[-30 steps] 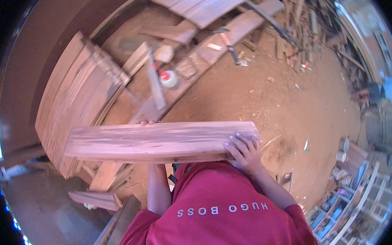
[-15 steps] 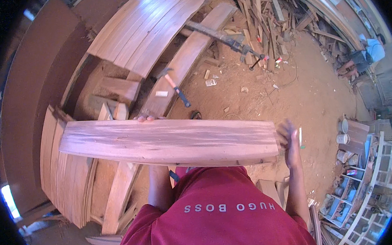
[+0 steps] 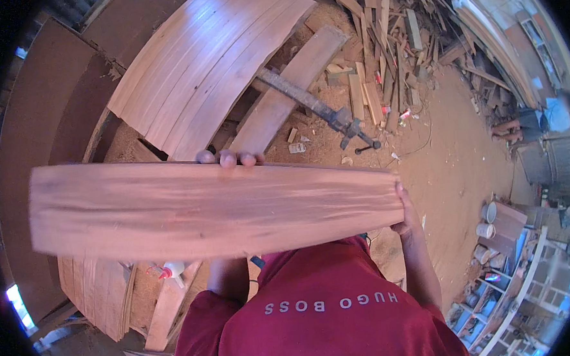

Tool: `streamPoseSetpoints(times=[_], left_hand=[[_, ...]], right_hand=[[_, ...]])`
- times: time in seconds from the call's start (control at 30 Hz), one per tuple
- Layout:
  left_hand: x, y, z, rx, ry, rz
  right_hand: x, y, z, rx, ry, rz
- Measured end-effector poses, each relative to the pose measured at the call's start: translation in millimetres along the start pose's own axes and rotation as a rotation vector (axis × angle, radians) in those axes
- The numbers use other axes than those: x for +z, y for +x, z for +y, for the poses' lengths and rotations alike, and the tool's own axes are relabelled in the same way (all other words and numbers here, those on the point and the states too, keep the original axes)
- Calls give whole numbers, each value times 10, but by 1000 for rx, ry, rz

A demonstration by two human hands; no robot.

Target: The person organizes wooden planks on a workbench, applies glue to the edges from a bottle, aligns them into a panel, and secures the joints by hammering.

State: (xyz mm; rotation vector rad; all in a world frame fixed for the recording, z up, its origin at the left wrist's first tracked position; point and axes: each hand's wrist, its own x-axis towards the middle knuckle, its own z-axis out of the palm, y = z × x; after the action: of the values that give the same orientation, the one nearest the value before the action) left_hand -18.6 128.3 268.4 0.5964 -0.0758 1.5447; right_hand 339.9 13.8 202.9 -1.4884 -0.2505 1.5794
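Note:
A wide reddish wooden board (image 3: 215, 207) lies across the view in front of my chest, held up off the work below. My left hand (image 3: 229, 159) grips it from beneath; only its fingertips show, curled over the far edge, and the palm is hidden under the wood. At the board's right end, my right hand (image 3: 403, 212) is closed round the end edge, with part of its fingers out of sight.
A panel of joined boards (image 3: 208, 59) lies beyond, beside a metal bar clamp (image 3: 340, 120). Stacked planks (image 3: 94, 294) and a white bottle with a red tip (image 3: 171, 270) are at left. Scrap wood (image 3: 388, 50) heaps far off; a person (image 3: 546, 118) sits far right, near buckets (image 3: 487, 222).
My right hand, apart from the board with fingers spread before, now grips its right end. The board has shifted left and looks larger. The hammer on the far plank no longer shows.

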Motion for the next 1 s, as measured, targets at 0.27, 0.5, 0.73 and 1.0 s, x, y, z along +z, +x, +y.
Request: streamPoseSetpoints(times=[0.27,0.5,0.73,1.0], left_hand=[[-651,671,-481,344,238,531],[-1867,-221,-1867,447,173,1207],[-2198,-709,-2746,467,90,1437],[-2762,-742,-2840,461,-6,1433]], right_hand=[[-562,1958,-1749,-292,-148,-215],[-436,3793,-2917,-203,-427,-370],[-487,4601,-3108,-83,-500,-440],[63,5351,-3028,-40,-590,-479]])
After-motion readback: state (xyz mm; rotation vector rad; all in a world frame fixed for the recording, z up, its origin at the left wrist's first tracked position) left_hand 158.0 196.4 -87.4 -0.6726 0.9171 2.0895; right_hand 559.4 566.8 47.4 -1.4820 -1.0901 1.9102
